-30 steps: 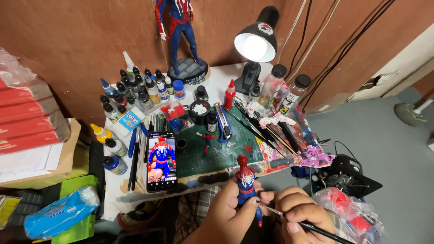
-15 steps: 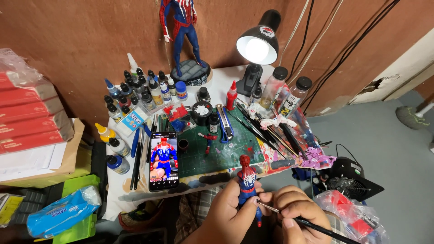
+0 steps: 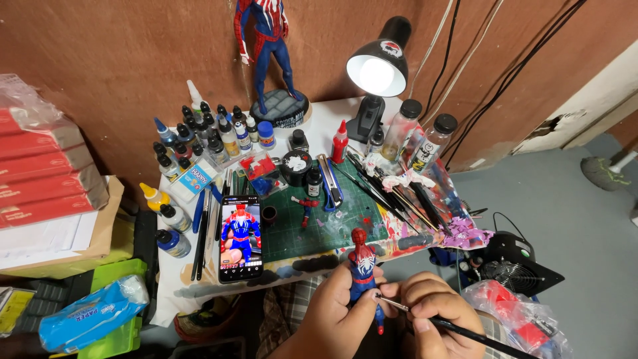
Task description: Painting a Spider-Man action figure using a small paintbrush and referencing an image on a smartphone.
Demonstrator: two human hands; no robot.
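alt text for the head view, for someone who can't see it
The left hand holds a small red and blue figure while the right hand touches a thin paintbrush to it, above a cluttered table with paint bottles.

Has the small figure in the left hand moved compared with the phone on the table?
No. The small figure sits just right of the phone, below the green mat's front edge, as before; only the camera shifted.

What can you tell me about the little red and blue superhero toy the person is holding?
The small red and blue superhero figure looks like painted plastic, with a red masked head, a blue chest and red lower legs. It stands nearly upright in front of the table edge, gripped around its body by the left hand. The right hand holds a thin black paintbrush whose tip meets the figure's side near the waist.
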